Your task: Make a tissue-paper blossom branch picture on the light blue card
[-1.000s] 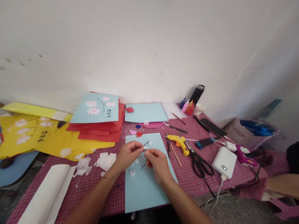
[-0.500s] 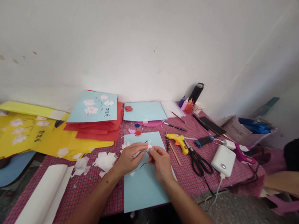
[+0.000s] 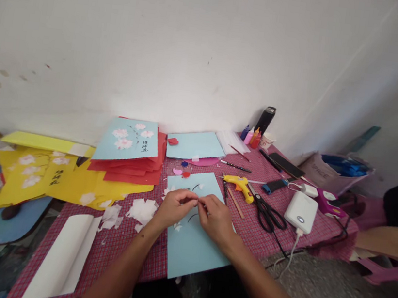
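Observation:
My left hand (image 3: 178, 207) and my right hand (image 3: 214, 218) meet fingertip to fingertip over a light blue card (image 3: 188, 253). Both are closed in a pinch on a small piece of white paper, mostly hidden by the fingers. Painted dark curved lines and white paper petals (image 3: 170, 191) show on the card around my hands. To the left lie loose white paper squares (image 3: 142, 211). A yellow glue gun (image 3: 240, 186) rests right of the card, beside a wooden stick (image 3: 236, 203) and black scissors (image 3: 267, 214).
A finished blossom card (image 3: 127, 139) tops red sheets (image 3: 133, 172). Yellow cards (image 3: 80, 182) and a white paper roll (image 3: 60, 253) lie left. Paint bottles (image 3: 252, 137), a black flask (image 3: 265, 120) and a white power bank (image 3: 301, 211) with cables stand right. Another person's arm (image 3: 388, 244) shows far right.
My fingertips have drawn closer together, and the white paper between them is now mostly covered. My right fingers have curled in more. The view has shifted slightly.

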### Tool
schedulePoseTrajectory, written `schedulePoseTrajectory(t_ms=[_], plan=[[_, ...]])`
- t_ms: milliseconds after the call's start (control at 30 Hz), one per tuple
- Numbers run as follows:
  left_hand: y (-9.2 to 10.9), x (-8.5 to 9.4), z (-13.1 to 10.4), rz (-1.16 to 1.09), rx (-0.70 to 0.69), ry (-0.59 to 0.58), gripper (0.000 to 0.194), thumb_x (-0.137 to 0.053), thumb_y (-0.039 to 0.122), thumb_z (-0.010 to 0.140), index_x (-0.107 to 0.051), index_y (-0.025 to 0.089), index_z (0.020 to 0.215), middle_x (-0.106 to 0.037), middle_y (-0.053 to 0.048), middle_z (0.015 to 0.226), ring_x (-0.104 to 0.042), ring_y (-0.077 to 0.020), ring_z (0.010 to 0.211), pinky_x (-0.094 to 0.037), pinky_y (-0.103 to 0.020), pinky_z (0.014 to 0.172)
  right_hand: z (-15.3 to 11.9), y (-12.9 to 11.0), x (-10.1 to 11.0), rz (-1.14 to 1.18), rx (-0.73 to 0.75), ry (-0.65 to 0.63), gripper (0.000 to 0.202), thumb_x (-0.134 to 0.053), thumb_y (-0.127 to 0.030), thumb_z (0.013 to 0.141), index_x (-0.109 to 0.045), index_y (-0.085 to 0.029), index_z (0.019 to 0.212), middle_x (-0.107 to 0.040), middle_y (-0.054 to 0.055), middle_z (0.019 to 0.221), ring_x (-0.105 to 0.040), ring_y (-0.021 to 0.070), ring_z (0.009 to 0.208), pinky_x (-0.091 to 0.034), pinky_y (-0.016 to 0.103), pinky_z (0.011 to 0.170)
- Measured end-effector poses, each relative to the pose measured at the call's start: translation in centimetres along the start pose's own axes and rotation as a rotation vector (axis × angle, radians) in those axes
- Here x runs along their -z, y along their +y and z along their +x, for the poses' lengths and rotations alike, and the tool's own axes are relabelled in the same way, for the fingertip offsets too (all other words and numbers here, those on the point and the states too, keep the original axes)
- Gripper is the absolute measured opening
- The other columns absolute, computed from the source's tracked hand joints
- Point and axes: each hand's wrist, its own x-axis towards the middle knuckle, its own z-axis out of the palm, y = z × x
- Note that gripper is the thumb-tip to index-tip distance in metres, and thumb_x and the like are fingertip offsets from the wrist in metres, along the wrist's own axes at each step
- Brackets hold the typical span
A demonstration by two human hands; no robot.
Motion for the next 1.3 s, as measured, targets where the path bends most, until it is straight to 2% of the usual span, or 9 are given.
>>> schedulePoseTrajectory(t_ms=[133, 233, 300, 400, 633, 867, 1033, 1167, 1300], plan=[[-0.2, -0.2, 0.0, -0.077, 0.031, -0.019, 0.014, -0.060, 0.025, 0.085, -0.071, 0.019, 0.090, -0.071, -0.003, 0.087, -0.064, -0.0165, 0.081, -0.049, -0.028, 0.078, 0.0, -0.1, 0.4, -0.014, 0.010, -0.010, 0.017, -0.047, -0.021, 0.093, -0.064, -0.019, 0.091, -0.065, 0.008, 0.088, -0.061, 0.0199, 0.084, -0.047, 0.030, 0.078], [-0.2, -0.2, 0.0, -0.085, 0.046, -0.012, 0.013, -0.060, 0.025, 0.084, -0.071, 0.018, 0.088, -0.071, -0.003, 0.085, -0.063, -0.0160, 0.080, -0.048, -0.027, 0.076, 0.0, -0.2, 0.5, 0.064, -0.015, 0.007, 0.015, -0.048, -0.021, 0.093, -0.064, -0.019, 0.092, -0.064, 0.008, 0.088, -0.061, 0.0190, 0.082, -0.047, 0.030, 0.077], [-0.2, -0.3, 0.0, -0.100, 0.066, 0.004, 0.013, -0.061, 0.026, 0.084, -0.071, 0.018, 0.087, -0.071, -0.003, 0.084, -0.062, -0.0154, 0.078, -0.048, -0.026, 0.074, 0.0, -0.2, 0.3, 0.171, -0.070, 0.042, 0.013, -0.052, -0.022, 0.091, -0.062, -0.019, 0.099, -0.063, 0.007, 0.091, -0.059, 0.0171, 0.076, -0.047, 0.030, 0.073], [-0.4, -0.2, 0.0, -0.158, 0.093, 0.004, 0.014, -0.062, 0.028, 0.083, -0.070, 0.017, 0.087, -0.070, -0.002, 0.082, -0.061, -0.0146, 0.076, -0.048, -0.025, 0.071, 0.0, -0.2, -0.1, 0.386, -0.168, 0.078, 0.024, -0.060, -0.024, 0.087, -0.059, -0.020, 0.110, -0.062, 0.005, 0.094, -0.055, 0.0138, 0.066, -0.047, 0.027, 0.065], [-0.3, 0.1, 0.0, -0.263, 0.051, -0.041, 0.018, -0.062, 0.031, 0.086, -0.071, 0.016, 0.089, -0.068, -0.004, 0.081, -0.062, -0.0157, 0.077, -0.048, -0.027, 0.072, -0.3, -0.1, -0.3, 0.740, -0.269, 0.104, 0.024, -0.065, -0.028, 0.084, -0.060, -0.021, 0.107, -0.060, 0.002, 0.092, -0.052, 0.0121, 0.065, -0.044, 0.025, 0.060], [-0.1, 0.1, 0.1, -0.229, 0.025, -0.047, 0.015, -0.062, 0.028, 0.086, -0.071, 0.016, 0.088, -0.068, -0.004, 0.083, -0.061, -0.0156, 0.079, -0.047, -0.027, 0.073, -0.8, -0.3, -0.2, 0.644, -0.269, 0.128, 0.013, -0.061, -0.029, 0.088, -0.065, -0.020, 0.096, -0.061, 0.001, 0.079, -0.050, 0.0129, 0.064, -0.041, 0.026, 0.060], [0.0, 0.0, 0.0, -0.229, 0.054, -0.052, 0.016, -0.061, 0.028, 0.086, -0.071, 0.016, 0.088, -0.068, -0.003, 0.082, -0.059, -0.0141, 0.076, -0.046, -0.025, 0.070, -1.0, 0.0, -1.1, 0.692, -0.326, 0.165, 0.021, -0.066, -0.028, 0.083, -0.061, -0.019, 0.101, -0.060, 0.000, 0.082, -0.050, 0.0123, 0.063, -0.042, 0.025, 0.058], [0.2, 0.1, 0.1, -0.211, 0.058, -0.070, 0.017, -0.062, 0.030, 0.087, -0.071, 0.016, 0.087, -0.068, -0.003, 0.082, -0.060, -0.0140, 0.077, -0.046, -0.025, 0.071, -0.9, 0.0, -1.0, 0.685, -0.327, 0.137, 0.013, -0.062, -0.030, 0.086, -0.063, -0.019, 0.092, -0.062, 0.001, 0.078, -0.053, 0.0134, 0.065, -0.043, 0.026, 0.061], [0.4, 0.1, 0.1, -0.214, 0.058, -0.096, 0.018, -0.062, 0.031, 0.086, -0.070, 0.016, 0.086, -0.067, -0.003, 0.079, -0.061, -0.0145, 0.075, -0.048, -0.025, 0.072, -1.1, -0.2, -0.8, 0.698, -0.346, 0.115, 0.015, -0.061, -0.033, 0.087, -0.064, -0.019, 0.086, -0.064, 0.001, 0.075, -0.055, 0.0144, 0.065, -0.044, 0.026, 0.062]])
